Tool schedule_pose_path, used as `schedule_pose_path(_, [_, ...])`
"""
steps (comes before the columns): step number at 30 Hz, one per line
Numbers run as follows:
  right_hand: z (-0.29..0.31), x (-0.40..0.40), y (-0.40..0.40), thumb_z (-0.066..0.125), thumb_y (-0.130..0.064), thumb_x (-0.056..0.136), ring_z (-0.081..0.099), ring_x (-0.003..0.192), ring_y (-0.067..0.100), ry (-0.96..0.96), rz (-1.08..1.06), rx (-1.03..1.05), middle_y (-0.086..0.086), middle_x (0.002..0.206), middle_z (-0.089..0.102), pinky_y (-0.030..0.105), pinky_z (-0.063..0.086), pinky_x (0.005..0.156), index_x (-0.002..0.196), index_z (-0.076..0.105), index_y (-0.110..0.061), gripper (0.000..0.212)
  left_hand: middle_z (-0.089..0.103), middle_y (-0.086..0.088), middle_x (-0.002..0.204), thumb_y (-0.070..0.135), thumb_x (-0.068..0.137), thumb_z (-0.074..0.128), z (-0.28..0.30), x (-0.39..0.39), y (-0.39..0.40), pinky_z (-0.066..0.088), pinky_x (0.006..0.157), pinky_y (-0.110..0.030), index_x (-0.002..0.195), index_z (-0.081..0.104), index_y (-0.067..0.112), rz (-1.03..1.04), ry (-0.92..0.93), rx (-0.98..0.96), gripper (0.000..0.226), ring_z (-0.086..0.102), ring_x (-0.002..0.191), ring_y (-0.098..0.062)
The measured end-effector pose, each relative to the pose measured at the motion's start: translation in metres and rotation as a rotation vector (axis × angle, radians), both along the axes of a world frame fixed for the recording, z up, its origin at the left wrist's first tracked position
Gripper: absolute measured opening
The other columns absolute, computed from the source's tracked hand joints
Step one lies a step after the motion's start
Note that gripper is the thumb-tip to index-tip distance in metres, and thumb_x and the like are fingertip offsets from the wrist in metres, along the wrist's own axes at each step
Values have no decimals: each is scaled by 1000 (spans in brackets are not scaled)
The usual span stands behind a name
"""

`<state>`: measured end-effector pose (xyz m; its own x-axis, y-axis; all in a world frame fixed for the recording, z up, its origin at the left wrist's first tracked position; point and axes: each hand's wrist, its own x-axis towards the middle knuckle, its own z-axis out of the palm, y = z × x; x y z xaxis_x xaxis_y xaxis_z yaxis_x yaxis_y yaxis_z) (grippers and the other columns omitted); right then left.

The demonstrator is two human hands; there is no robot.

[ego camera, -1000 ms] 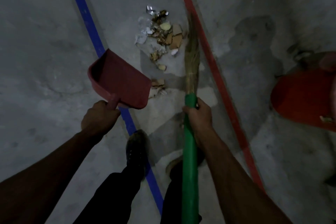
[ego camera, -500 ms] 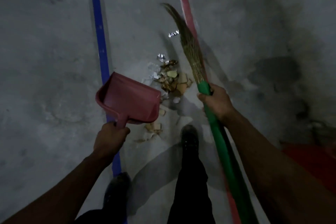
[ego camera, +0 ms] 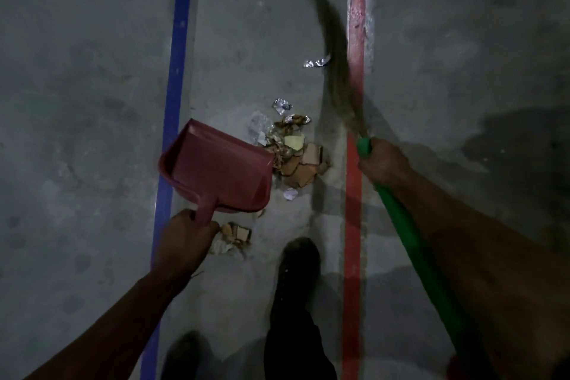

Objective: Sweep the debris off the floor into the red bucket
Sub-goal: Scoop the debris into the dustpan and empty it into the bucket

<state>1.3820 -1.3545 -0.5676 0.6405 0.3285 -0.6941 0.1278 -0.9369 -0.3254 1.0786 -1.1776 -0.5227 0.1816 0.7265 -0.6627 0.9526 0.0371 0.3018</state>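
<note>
Dustpan and broom up, debris (ego camera: 294,157) on floor btwn blue & red lines.
L hand (ego camera: 182,241) grips dustpan (ego camera: 219,170) handle, pan just beside pile; R hand (ego camera: 385,163) wraps broom (ego camera: 410,231) handle, bristles blurred.

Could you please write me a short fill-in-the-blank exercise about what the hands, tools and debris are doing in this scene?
1. The left hand grips the handle of the red ____.
2. The right hand holds a broom whose handle is ____ in colour.
3. The main debris pile lies between the blue line and the ____ line.
4. A loose foil scrap lies just ____ of the broom's bristles.

Missing words: dustpan; green; red; left
</note>
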Motion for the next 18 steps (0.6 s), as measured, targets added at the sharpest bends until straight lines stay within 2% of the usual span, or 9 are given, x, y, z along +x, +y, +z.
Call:
schedule_pose_path(2, [-5,-25,-10,57,-19,91,64,96,33,32,131,-30,17,111,63,43,55,85,118,55,-8,30,67,-9,75,25,77,68,0,2,-2,36,53,-28,81,63,11,18,15,-11,14,59,66,-21])
schedule_pose_path(5, [0,-68,-31,53,-16,94,65,87,26,55,220,-9,11,105,61,40,57,78,116,52,-13,23,66,-9,78,27,77,68,3,1,-5,36,55,-30,84,63,12,36,38,-23,17,61,70,-25])
schedule_pose_path(9, [20,-102,-59,50,-19,94,61,102,33,33,381,-36,15,128,50,39,51,83,146,29,-19,56,66,-10,77,27,78,66,14,-1,-6,43,62,-33,81,61,14,59,62,-35,14,62,73,-30])
schedule_pose_path(11, [34,-101,-72,50,-22,95,60,101,33,-16,380,-39,13,127,50,36,49,79,151,23,-21,62,65,-9,75,26,78,66,20,-3,-6,43,61,-34,75,59,15,58,70,-34,13,62,71,-30])
schedule_pose_path(14, [50,-78,-82,54,-29,94,51,79,20,-113,336,-1,6,103,49,25,40,62,149,30,-19,61,65,-9,71,24,78,66,27,-10,-6,42,58,-32,72,58,15,64,66,-31,13,60,65,-27])
schedule_pose_path(16, [54,-54,-76,56,-29,94,45,77,19,-144,314,20,11,105,54,25,37,67,146,37,-14,57,64,-8,69,24,78,66,29,-17,-8,42,56,-30,72,58,15,67,68,-29,13,60,62,-25])
schedule_pose_path(18, [50,-31,-61,59,-22,93,55,82,26,-180,327,12,19,111,58,27,38,70,144,38,-11,57,64,-9,66,24,79,67,28,-25,-8,41,54,-28,71,59,13,80,68,-27,15,60,58,-23])
